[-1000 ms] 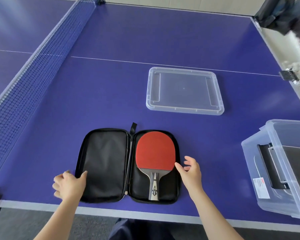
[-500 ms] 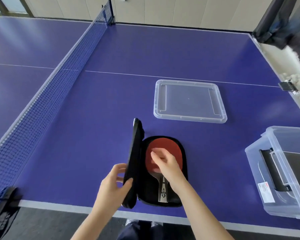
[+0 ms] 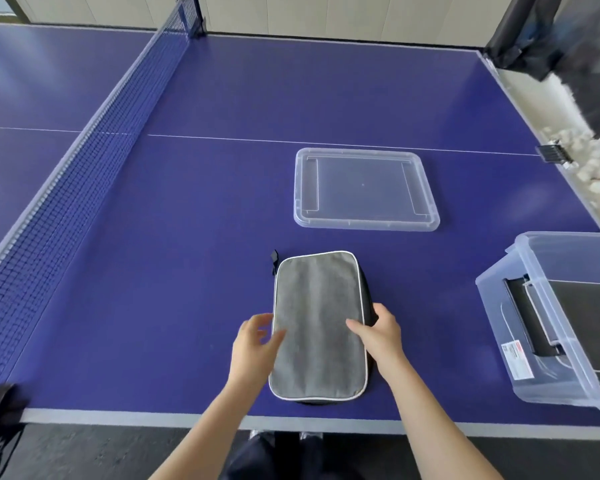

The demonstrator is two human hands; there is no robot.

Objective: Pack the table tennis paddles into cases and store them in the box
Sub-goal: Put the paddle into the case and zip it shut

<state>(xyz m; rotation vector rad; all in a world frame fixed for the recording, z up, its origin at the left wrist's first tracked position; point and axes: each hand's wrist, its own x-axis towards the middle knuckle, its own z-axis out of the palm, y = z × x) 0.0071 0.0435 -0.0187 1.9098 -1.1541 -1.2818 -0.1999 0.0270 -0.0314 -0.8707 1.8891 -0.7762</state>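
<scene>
A grey paddle case (image 3: 317,323) with white piping lies folded closed near the table's front edge; the red paddle inside it is hidden. My left hand (image 3: 257,344) rests at the case's left edge with fingers spread, blurred. My right hand (image 3: 378,330) lies on the case's right edge, thumb on top and fingers around the side. A clear plastic box (image 3: 520,306) stands at the right with dark cases inside.
The box's clear lid (image 3: 364,188) lies flat on the blue table behind the case. The net (image 3: 66,188) runs along the left. A tray of white balls (image 3: 589,168) sits past the table's right edge.
The case's left half has been swung over the red paddle and now lies flat, closed. My right hand came off the paddle to the case's right edge.
</scene>
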